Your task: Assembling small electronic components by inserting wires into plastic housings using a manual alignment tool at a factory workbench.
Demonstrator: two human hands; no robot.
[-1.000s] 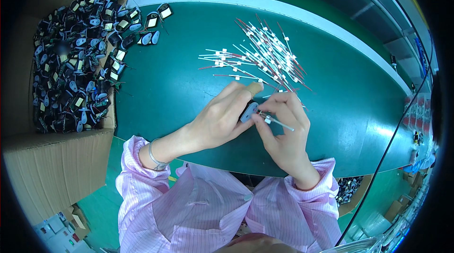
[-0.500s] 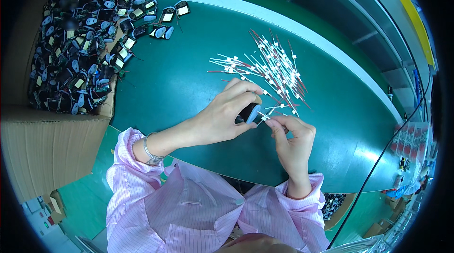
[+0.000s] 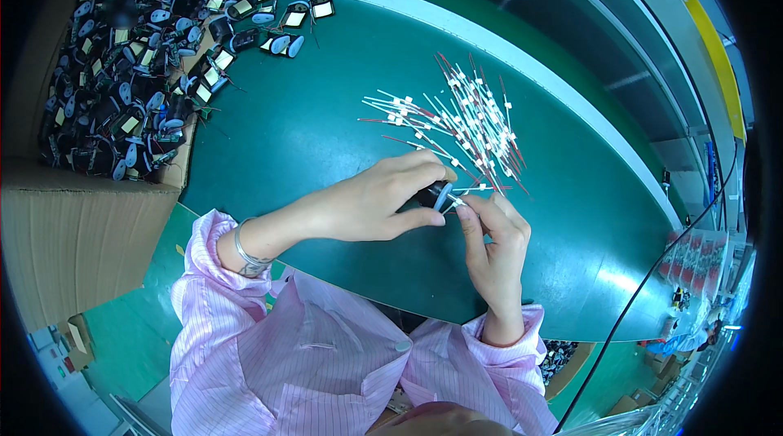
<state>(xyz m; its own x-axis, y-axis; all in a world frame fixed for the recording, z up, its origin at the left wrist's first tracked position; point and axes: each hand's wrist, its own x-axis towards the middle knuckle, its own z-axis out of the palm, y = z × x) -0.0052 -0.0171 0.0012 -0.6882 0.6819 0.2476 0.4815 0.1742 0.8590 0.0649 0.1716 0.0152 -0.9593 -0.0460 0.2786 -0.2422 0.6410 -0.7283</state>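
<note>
Head view: the left hand [image 3: 379, 198] grasps a black unit [image 3: 432, 193] with a grey face over the bench [image 3: 294, 134]. The right hand [image 3: 495, 236] pinches a white plug [image 3: 457, 201] at that face; whether the two touch is too small to tell. Red and white leads [image 3: 477, 128] lie just beyond the hands. More units [image 3: 147, 57] fill a carton [image 3: 73, 244] at the left, some lying on the bench.

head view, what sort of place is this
Probably a small-parts assembly workshop or factory: a cardboard box heaped with similar black parts, and a pile of red and white wires on a green worktable.
</note>
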